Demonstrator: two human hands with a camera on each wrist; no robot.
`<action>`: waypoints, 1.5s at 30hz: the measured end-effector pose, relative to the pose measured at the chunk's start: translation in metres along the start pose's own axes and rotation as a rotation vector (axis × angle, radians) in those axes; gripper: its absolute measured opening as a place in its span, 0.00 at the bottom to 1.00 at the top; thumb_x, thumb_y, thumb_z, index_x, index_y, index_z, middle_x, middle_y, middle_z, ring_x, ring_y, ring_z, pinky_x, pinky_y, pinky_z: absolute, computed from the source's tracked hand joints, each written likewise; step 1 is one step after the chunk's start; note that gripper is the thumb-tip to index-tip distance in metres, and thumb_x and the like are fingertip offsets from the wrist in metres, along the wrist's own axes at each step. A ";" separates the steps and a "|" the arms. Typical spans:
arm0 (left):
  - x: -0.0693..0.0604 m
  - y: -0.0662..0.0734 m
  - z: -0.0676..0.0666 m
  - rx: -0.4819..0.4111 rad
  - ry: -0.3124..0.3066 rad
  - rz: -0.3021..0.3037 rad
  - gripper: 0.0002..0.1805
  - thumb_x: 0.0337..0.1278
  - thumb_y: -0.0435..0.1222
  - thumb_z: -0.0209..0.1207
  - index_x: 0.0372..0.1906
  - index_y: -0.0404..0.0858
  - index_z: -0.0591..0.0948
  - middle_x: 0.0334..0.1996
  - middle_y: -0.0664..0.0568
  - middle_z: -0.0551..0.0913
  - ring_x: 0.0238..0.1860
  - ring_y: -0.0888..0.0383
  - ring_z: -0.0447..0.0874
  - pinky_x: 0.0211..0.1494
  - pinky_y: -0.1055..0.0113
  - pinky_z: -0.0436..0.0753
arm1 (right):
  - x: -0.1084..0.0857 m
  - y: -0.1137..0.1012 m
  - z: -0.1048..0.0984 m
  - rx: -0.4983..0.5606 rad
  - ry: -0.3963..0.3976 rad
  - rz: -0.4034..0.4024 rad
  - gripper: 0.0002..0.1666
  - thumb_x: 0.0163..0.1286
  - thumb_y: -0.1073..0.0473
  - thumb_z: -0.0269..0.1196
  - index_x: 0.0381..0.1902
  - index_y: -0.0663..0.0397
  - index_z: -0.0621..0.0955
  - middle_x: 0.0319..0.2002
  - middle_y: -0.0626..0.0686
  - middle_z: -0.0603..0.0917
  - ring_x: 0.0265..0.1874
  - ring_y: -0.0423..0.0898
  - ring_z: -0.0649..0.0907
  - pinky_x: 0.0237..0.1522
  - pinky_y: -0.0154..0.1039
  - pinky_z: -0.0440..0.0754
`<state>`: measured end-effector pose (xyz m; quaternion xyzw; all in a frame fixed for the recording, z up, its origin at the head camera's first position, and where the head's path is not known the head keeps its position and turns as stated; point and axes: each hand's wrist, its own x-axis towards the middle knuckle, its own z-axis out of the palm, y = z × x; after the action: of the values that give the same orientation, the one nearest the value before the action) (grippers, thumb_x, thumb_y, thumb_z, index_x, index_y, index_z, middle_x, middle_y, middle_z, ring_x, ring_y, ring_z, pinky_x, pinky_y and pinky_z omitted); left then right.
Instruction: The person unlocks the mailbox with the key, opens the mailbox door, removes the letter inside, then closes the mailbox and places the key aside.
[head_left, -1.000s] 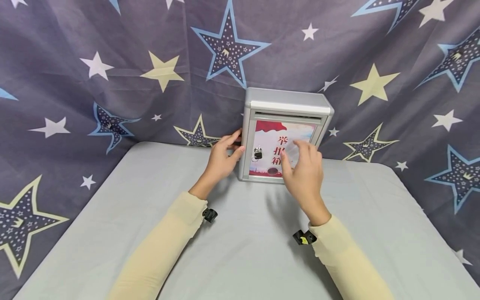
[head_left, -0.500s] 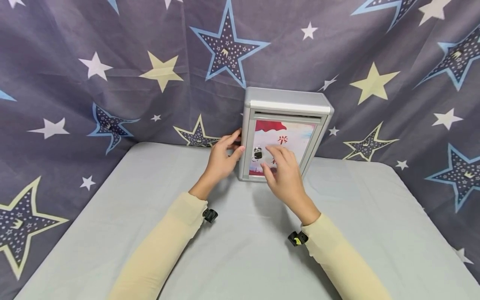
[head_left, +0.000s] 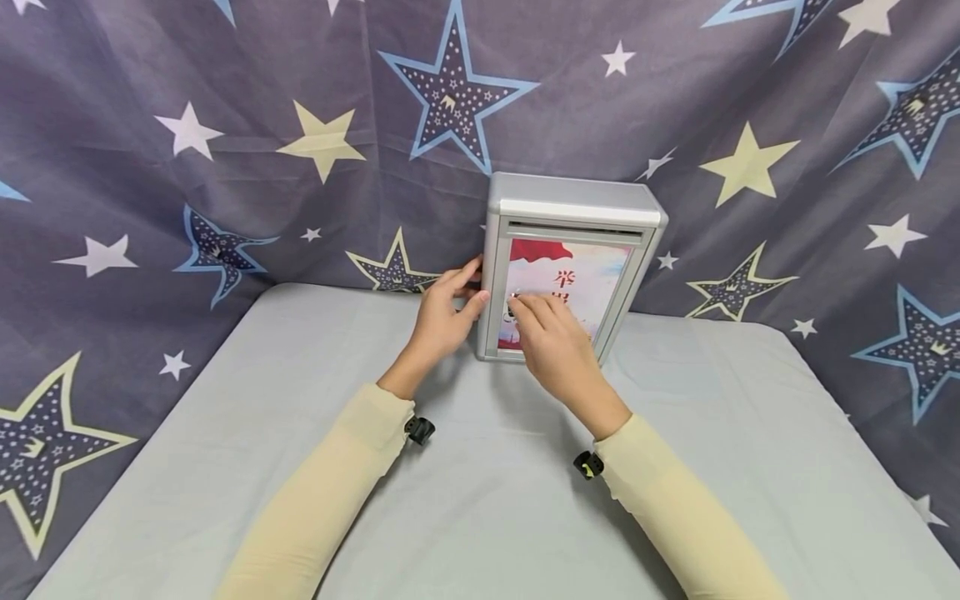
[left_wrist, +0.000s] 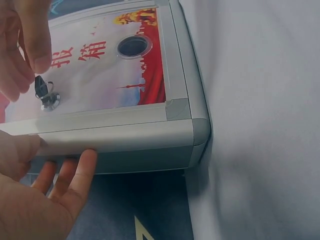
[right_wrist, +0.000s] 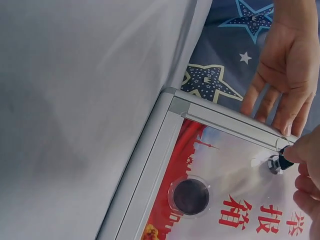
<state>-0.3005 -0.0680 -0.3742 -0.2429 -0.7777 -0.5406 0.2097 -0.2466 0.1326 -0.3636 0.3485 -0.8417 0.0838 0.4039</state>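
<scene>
A silver box [head_left: 573, 214] with a slot and a printed red-and-white front panel [left_wrist: 90, 75] stands upright. My left hand [head_left: 438, 325] rests against its left side, thumb near the front edge and fingers spread farther back. At the panel's left is a round metal lock [right_wrist: 274, 164] with a black-headed key [left_wrist: 41, 86] and a thin ring. My right hand [head_left: 558, 354] is at this key, fingers bent; in the right wrist view a fingertip [right_wrist: 292, 154] overlaps the key head. The left wrist view shows the thumb just above the key, with no clear grip around it.
A pale cloth-covered table [head_left: 480, 500] lies under the box and forearms. Behind and at both sides hangs a dark curtain [head_left: 247, 83] with a star pattern, close behind the box. A dark round opening [right_wrist: 191, 196] is low on the front panel.
My right hand has moved left across the panel from its right part to the lock, its fingers drawing closer together. The left hand and the box have stayed in place.
</scene>
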 end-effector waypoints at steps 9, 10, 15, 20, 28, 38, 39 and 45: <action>-0.001 -0.001 -0.002 0.001 -0.007 -0.011 0.30 0.70 0.32 0.63 0.74 0.36 0.71 0.58 0.40 0.80 0.50 0.48 0.85 0.53 0.58 0.86 | 0.003 -0.002 0.007 -0.018 0.009 -0.028 0.16 0.68 0.74 0.63 0.54 0.67 0.84 0.51 0.61 0.85 0.52 0.59 0.81 0.62 0.46 0.79; -0.001 -0.001 -0.002 0.001 -0.007 -0.010 0.30 0.70 0.32 0.63 0.74 0.36 0.71 0.58 0.39 0.80 0.50 0.47 0.85 0.54 0.58 0.86 | 0.003 -0.002 0.007 -0.018 0.009 -0.027 0.16 0.68 0.74 0.63 0.53 0.67 0.84 0.50 0.61 0.85 0.51 0.59 0.81 0.61 0.46 0.79; -0.001 -0.001 -0.001 0.000 -0.013 -0.006 0.30 0.70 0.32 0.63 0.74 0.37 0.71 0.58 0.39 0.80 0.50 0.48 0.85 0.55 0.58 0.85 | 0.003 0.000 0.008 -0.008 0.012 -0.019 0.13 0.65 0.76 0.65 0.47 0.67 0.86 0.45 0.60 0.85 0.46 0.59 0.80 0.55 0.46 0.81; -0.001 -0.001 -0.001 -0.003 -0.011 -0.011 0.30 0.70 0.32 0.63 0.74 0.37 0.71 0.58 0.40 0.81 0.50 0.48 0.85 0.54 0.57 0.85 | 0.002 0.001 0.009 -0.009 0.006 -0.032 0.12 0.64 0.76 0.65 0.46 0.67 0.86 0.44 0.59 0.86 0.45 0.58 0.82 0.54 0.44 0.82; 0.000 0.000 0.000 -0.015 -0.010 -0.016 0.30 0.70 0.31 0.63 0.74 0.37 0.71 0.57 0.40 0.80 0.50 0.48 0.85 0.54 0.57 0.85 | 0.006 0.001 0.010 -0.010 0.024 -0.044 0.11 0.66 0.76 0.64 0.44 0.66 0.87 0.43 0.58 0.87 0.44 0.57 0.82 0.52 0.43 0.83; 0.000 0.003 0.000 -0.003 0.000 -0.007 0.30 0.69 0.30 0.63 0.73 0.35 0.72 0.57 0.39 0.81 0.49 0.48 0.86 0.53 0.59 0.85 | 0.007 -0.001 0.011 -0.007 0.053 -0.050 0.11 0.64 0.77 0.65 0.42 0.67 0.88 0.41 0.58 0.88 0.43 0.56 0.82 0.50 0.43 0.83; 0.000 0.003 0.000 -0.002 0.002 -0.004 0.30 0.69 0.30 0.63 0.73 0.35 0.72 0.57 0.39 0.81 0.49 0.48 0.86 0.54 0.58 0.85 | 0.007 -0.001 0.011 -0.010 0.055 -0.049 0.10 0.64 0.77 0.65 0.42 0.66 0.88 0.40 0.58 0.88 0.43 0.56 0.82 0.50 0.43 0.83; 0.000 0.002 0.001 -0.006 0.005 -0.002 0.29 0.69 0.30 0.63 0.73 0.35 0.72 0.56 0.39 0.81 0.49 0.47 0.86 0.54 0.57 0.85 | 0.007 -0.002 0.012 -0.016 0.076 -0.030 0.09 0.65 0.75 0.66 0.42 0.65 0.88 0.41 0.57 0.88 0.42 0.55 0.82 0.49 0.43 0.84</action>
<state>-0.2995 -0.0668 -0.3733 -0.2413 -0.7760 -0.5435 0.2102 -0.2557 0.1218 -0.3665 0.3542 -0.8211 0.0843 0.4396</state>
